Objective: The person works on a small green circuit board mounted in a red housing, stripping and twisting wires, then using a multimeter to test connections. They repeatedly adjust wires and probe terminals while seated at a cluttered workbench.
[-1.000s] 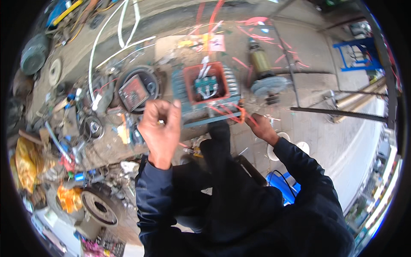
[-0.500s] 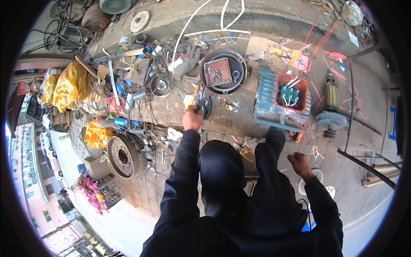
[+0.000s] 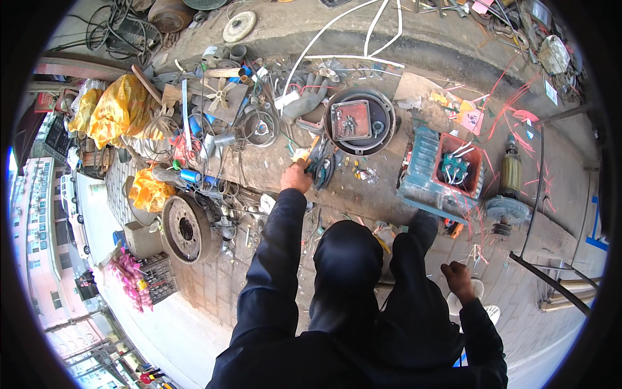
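Observation:
My left hand reaches to the ground beside several pliers with dark handles. Its fingers are closed at a yellow piece with a wooden-looking strip beyond it; what exactly they grip is hidden. Held off to the right, my right hand is curled into a fist, and nothing sticks out of it. In front of my right leg stands a green motor housing, its red terminal box open on a green terminal block with white leads.
A round dark metal cover carries a red tray of small parts. A rotor stands upright at the right among red wires. Bearings, cables and a fan lie left, near a metal wheel and yellow bags. A black bar frame stands right.
My view has shifted, so the ground things sit further right and lower. My left hand stays by the pliers and yellow piece. My right hand, still fisted, sits slightly lower.

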Demonstrator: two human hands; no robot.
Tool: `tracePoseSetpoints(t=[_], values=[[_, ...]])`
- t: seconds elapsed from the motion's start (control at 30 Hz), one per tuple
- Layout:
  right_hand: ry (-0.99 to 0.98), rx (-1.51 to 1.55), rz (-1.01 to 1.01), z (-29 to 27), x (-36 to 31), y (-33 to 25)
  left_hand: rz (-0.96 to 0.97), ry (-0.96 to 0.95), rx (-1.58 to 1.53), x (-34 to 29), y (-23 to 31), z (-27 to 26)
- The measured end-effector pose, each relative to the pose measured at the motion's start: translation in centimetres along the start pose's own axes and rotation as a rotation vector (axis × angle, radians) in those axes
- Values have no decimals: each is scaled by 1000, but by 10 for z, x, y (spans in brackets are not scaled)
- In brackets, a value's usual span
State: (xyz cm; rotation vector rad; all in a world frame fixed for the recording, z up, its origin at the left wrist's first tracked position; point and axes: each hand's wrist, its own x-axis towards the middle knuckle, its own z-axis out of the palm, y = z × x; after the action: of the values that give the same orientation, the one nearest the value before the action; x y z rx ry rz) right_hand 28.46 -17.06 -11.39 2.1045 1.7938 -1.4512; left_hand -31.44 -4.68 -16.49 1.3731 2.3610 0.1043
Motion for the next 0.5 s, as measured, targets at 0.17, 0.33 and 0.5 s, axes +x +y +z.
tracePoseSetpoints(t=[0.17,0.33,0.5], values=[[-25,-69,-173,-19,-24,-29,149,26,234,-12,1,-55],[-23,-157,-421,-73,-57,-85,166,81,304,-36,-1,-91],[41,-40,-536,-111,-78,-146,12,261,178,-30,11,-81]])
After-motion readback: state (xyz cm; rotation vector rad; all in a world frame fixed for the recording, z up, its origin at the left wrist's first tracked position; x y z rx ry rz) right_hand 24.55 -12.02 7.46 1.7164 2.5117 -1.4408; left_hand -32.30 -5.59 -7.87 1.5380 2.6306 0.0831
